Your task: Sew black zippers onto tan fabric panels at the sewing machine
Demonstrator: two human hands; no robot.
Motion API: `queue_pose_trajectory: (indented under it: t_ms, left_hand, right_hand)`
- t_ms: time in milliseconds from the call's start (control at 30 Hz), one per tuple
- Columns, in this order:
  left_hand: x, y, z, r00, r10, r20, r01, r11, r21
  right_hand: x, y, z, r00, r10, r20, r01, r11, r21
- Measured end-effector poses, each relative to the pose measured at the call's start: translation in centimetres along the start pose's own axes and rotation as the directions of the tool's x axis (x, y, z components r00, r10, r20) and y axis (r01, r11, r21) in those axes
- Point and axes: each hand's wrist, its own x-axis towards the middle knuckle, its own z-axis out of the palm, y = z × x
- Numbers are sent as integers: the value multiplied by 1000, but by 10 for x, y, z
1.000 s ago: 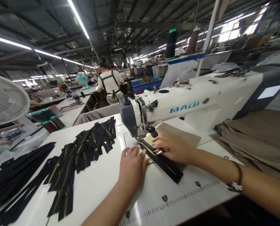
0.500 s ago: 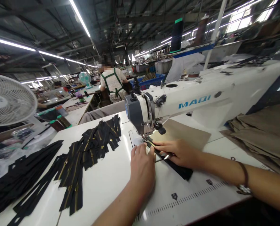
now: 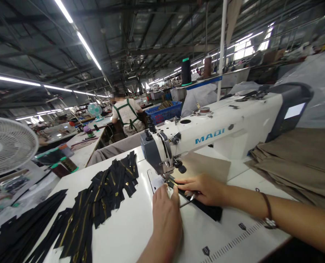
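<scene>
A black zipper [image 3: 209,211] with gold teeth lies slantwise over tan fabric [image 3: 215,166], its far end under the needle of a white sewing machine [image 3: 219,128]. My left hand [image 3: 166,215] is beside the presser foot, fingers bent and thumb against the zipper's edge; the fingertips are partly hidden. My right hand [image 3: 206,190] grips the zipper from the right, index finger stretched along it toward the needle. A small shiny metal piece [image 3: 193,196] shows under its fingers, too little visible to name.
Gold-toothed zippers [image 3: 96,197] lie piled at left, with black strips [image 3: 22,223] nearer me. A white fan [image 3: 9,149] stands far left. Folded brown fabric [image 3: 301,160] is stacked at right. Thread cones [image 3: 186,71] stand behind the machine. A person [image 3: 128,113] sits ahead near a blue basket [image 3: 165,111].
My view has shifted to the right, bringing the machine's screen into sight. Both hands stay beside the needle, on the zipper, with little visible movement.
</scene>
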Motion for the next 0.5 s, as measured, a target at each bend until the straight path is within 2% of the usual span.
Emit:
queue_pose_trajectory:
  t_ms: [133, 267, 367, 500]
  left_hand:
    - [0, 0, 2, 1000, -11, 7, 10, 1000, 23]
    - [1, -1, -2, 999, -38, 38, 38, 999, -11]
    - [2, -5, -8, 998, -44, 51, 48, 996, -79]
    - [4, -12, -17, 998, -26, 60, 35, 986, -164]
  right_hand:
    - [1, 4, -2, 1000, -6, -18, 6, 1000, 9]
    - [0, 1, 0, 1000, 10, 19, -9, 1000, -22]
    - [-1, -18, 13, 995, 98, -32, -100, 993, -68]
    - [1, -48, 27, 965, 236, -115, -247, 964, -95]
